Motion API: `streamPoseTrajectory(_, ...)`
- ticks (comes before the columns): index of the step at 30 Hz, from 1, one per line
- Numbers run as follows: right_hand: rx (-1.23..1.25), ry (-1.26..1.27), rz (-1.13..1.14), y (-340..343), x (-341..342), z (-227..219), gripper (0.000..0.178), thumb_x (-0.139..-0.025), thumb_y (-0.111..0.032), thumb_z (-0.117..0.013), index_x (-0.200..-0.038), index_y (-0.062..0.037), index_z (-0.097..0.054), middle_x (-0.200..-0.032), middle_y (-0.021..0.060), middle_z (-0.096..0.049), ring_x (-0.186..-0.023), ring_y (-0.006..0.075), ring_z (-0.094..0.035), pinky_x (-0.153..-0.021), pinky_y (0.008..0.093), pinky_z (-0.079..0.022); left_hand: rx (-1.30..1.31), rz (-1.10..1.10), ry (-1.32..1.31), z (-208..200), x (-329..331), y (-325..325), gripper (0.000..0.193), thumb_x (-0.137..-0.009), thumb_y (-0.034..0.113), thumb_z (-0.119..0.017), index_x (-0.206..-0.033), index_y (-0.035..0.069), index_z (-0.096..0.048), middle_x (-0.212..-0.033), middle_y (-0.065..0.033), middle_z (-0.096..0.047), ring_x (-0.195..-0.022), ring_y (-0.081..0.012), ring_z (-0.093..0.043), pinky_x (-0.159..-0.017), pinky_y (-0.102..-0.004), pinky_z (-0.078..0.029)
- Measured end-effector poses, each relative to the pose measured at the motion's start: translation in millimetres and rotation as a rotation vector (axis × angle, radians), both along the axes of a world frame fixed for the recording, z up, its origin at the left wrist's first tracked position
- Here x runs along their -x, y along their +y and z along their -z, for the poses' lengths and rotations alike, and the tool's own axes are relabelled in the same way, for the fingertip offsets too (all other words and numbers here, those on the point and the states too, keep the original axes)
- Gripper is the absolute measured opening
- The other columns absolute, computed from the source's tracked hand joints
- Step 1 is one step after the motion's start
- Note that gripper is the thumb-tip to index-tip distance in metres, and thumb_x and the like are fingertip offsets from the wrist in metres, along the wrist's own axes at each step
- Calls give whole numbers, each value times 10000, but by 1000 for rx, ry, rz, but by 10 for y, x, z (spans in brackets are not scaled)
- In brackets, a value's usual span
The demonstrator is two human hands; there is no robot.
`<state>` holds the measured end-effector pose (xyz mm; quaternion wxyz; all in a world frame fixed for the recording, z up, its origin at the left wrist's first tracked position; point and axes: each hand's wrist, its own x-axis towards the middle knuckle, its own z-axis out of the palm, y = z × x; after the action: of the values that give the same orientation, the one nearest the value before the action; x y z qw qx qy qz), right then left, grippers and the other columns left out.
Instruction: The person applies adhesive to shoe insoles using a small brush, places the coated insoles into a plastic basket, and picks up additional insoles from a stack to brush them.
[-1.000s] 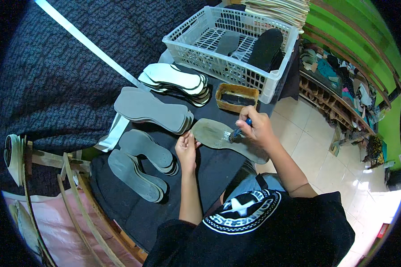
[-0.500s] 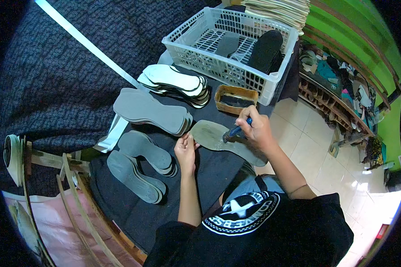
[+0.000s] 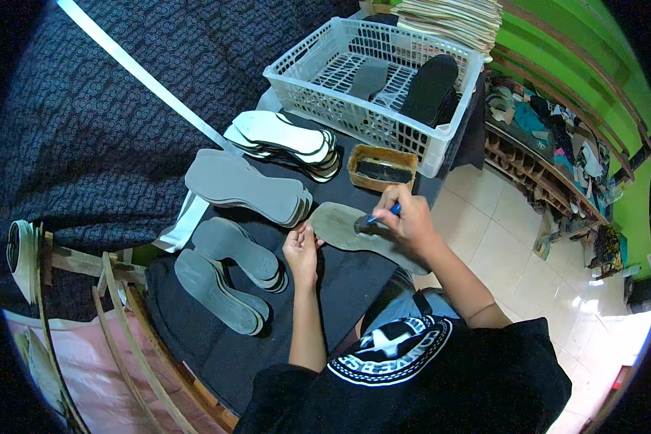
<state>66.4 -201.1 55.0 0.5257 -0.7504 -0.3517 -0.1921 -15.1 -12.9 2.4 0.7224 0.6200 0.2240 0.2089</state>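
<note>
An olive-grey shoe sole point(image 3: 336, 223) lies near the table's front edge, its far right end partly under my right arm. My left hand point(image 3: 301, 252) pinches its rounded left end between thumb and fingers. In my right hand point(image 3: 410, 220) is a blue-handled brush point(image 3: 380, 215), gripped with its dark head down on the middle of the sole. Just beyond that hand stands a small yellowish-brown tub point(image 3: 378, 185) with dark contents. A stack of light grey soles point(image 3: 242, 181) sits left of the held one.
Farther back is a stack of white-topped soles point(image 3: 282, 134). Two smaller stacks of grey soles point(image 3: 239, 246) point(image 3: 213, 286) lie at the left. A white plastic crate point(image 3: 340, 99) holding dark soles stands behind the tub. Wooden rails point(image 3: 141, 340) flank the table's left side.
The brush has slid slightly left along the sole, and its handle now leans flatter. My left hand keeps its hold on the sole's end.
</note>
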Motion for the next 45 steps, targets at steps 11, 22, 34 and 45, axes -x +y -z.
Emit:
streamPoseTrajectory(11, -24, 55, -131, 35, -4, -56, 314, -708, -217, -619, -801, -25, -388, -762, 105, -545, -719, 236, -564, -616, 289, -445, -16, -12, -9, -6, -12, -10, 191, -825, 98, -467, -953, -44, -471, -901, -93, -552, -741, -108, -543, -585, -211, -461)
streamPoseTrajectory(22, -156, 44, 17, -35, -52, -81, 303, -698, -258, -624, -758, -52, -410, -613, 70, -509, -499, 242, -533, -446, 306, -415, -21, -13, 0, -15, -14, -23, 195, -824, 110, -471, -958, -32, -474, -897, -80, -552, -739, -105, -543, -589, -214, -460)
streamPoseTrajectory(34, -105, -112, -79, -84, -70, -94, 344, -678, -267, -629, -793, -43, -395, -656, 67, -540, -568, 239, -557, -491, 296, -439, -8, -14, -11, -19, -31, -34, 190, -824, 105, -471, -949, -38, -479, -907, -87, -552, -737, -106, -544, -591, -212, -465)
streamPoseTrajectory(45, -124, -102, -56, -68, -84, -54, 305, -706, -251, -605, -762, -39, -394, -643, 68, -531, -563, 238, -550, -485, 294, -429, -47, -6, -7, 24, -27, -9, 210, -825, 139, -476, -967, -14, -496, -895, -55, -558, -720, -84, -533, -567, -205, -447)
